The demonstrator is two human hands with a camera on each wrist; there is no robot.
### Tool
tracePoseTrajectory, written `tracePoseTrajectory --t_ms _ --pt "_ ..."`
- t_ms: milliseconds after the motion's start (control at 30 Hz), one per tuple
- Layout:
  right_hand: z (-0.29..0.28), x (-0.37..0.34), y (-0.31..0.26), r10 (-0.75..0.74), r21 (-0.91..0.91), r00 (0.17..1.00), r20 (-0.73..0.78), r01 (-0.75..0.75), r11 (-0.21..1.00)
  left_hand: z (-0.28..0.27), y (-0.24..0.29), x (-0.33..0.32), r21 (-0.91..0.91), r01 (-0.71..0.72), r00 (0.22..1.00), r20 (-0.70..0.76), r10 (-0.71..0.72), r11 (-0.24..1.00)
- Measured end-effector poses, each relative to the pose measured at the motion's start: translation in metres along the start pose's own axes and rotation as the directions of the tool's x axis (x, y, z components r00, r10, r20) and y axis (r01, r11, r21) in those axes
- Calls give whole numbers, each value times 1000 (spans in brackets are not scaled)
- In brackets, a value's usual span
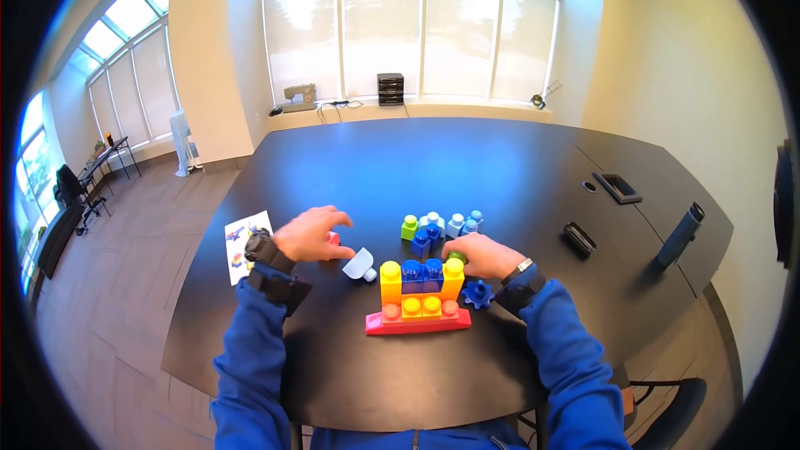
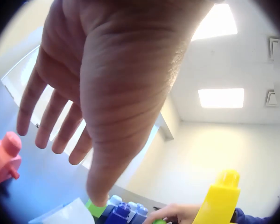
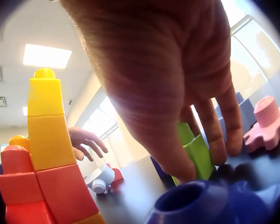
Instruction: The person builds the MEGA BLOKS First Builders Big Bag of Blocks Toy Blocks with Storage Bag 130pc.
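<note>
A block build with a red base, yellow columns and blue blocks in its upper middle stands near the table's front. Behind its right side, my right hand pinches a green block between thumb and fingers. A dark blue gear-shaped piece lies just below that hand. To the left, my left hand hovers with fingers spread and holds nothing, above a red-pink block. A white rounded piece lies between the left hand and the build.
Beyond the build is a group of loose blocks, with a lime one and blue ones. A printed sheet lies at the left. Farther right are an open black case and a dark bottle. A pink gear piece sits beyond the right hand.
</note>
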State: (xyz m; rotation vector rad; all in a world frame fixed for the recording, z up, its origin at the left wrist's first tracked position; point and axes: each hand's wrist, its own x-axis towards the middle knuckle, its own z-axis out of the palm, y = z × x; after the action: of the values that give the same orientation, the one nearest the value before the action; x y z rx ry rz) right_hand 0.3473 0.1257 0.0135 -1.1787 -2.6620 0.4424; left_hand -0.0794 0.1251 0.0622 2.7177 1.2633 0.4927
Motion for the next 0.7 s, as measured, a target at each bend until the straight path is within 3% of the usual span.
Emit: tracePoseTrajectory --t_ms 33,100,167,200,333,400,433,500,533,633,700 --pt "0 -1 1 -2 -4 1000 3 2 1000 11 1 5 16 -64 998 -11 64 998" --pt "-3 -3 5 68 -75 997 -26 -69 995 20 16 14 -14 -62 998 32 62 998" --pt "-4 -5 10 83 -87 996 -31 -85 993 19 35 17 0 47 940 337 -44 999" --pt "-3 -5 11 99 -93 994 -35 -102 990 18 46 19 65 104 914 387 -121 992" --pt "-7 -5 13 108 -74 994 -25 -110 991 30 45 24 131 128 901 400 -171 983" --pt "-11 -8 9 135 -72 991 -8 -135 988 45 34 25 154 120 955 254 -156 981" --pt "-11 -9 8 140 -69 990 -12 -141 988 45 37 25 156 113 955 257 -151 981" --pt "-14 -10 7 125 -88 992 -12 -126 988 44 43 24 307 116 981 113 -157 945" --pt "-14 -9 8 131 -84 991 -21 -132 988 46 42 25 312 106 982 117 -149 944" --pt "-12 -14 15 113 -86 992 -54 -117 989 64 32 47 213 -22 999 33 15 977" --pt "-10 -9 18 60 -58 997 -49 -62 996 84 23 65 43 -148 984 -90 151 988"
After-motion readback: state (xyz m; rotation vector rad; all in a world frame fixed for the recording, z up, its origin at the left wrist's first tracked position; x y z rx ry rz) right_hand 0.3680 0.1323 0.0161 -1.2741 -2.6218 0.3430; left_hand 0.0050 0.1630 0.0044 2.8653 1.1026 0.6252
